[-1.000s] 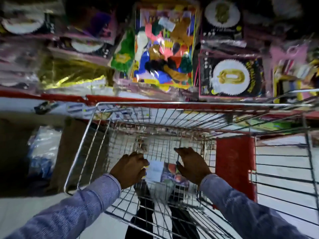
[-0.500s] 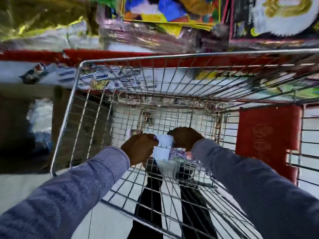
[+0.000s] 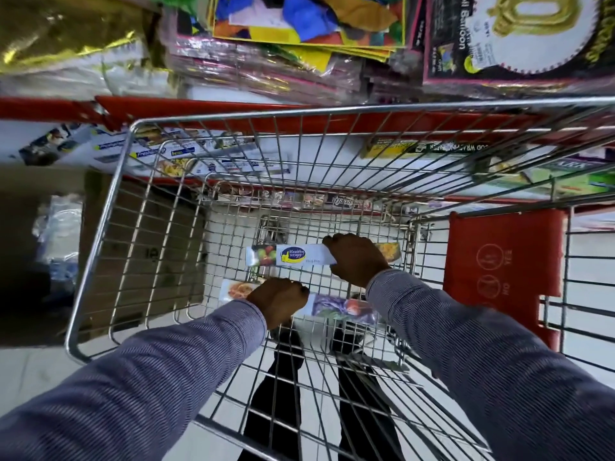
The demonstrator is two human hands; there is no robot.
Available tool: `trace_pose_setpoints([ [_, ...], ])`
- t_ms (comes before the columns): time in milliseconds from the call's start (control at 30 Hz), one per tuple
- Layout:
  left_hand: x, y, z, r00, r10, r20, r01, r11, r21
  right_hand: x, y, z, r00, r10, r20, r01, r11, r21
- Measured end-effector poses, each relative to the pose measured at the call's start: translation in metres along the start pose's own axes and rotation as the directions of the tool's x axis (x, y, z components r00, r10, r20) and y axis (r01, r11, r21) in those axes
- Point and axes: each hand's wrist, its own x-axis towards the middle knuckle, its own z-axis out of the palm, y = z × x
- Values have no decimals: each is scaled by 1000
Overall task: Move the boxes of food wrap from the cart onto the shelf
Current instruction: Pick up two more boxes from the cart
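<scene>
A shop aisle with red-edged shelving [image 3: 199,108] fills the background, party goods stacked above and boxed wrap already lined along the lower shelf [image 3: 213,161]. Down in the wire cart [image 3: 133,207], two long food-wrap boxes lie on the mesh floor. The right hand [image 3: 357,259] is closed over the far box [image 3: 293,256] near its middle; the left hand [image 3: 278,301] is closed over the near box [image 3: 342,307], also about mid-length. These look like light, stiff cardboard cartons (glossy, so possibly a little slick), likely to crush at the edges if squeezed. Gripping around the narrow section near the centre should keep each balanced on the lift.
</scene>
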Motion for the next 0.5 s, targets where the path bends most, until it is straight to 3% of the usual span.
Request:
trace_pose_setpoints([
  [200,-21,-1,-36,998,-70,1,70,994,-85,-31,-3,-59,991,-20,-129,27,998,54],
  [333,-67,-8,-88,983,-95,-155,69,984,-165,-67,-19,-140,960,-86,-267,75,996,-52],
  [500,-140,-18,-173,906,-135,-400,54,977,-208,-124,-48,-262,909,-165,-383,125,984,-127],
])
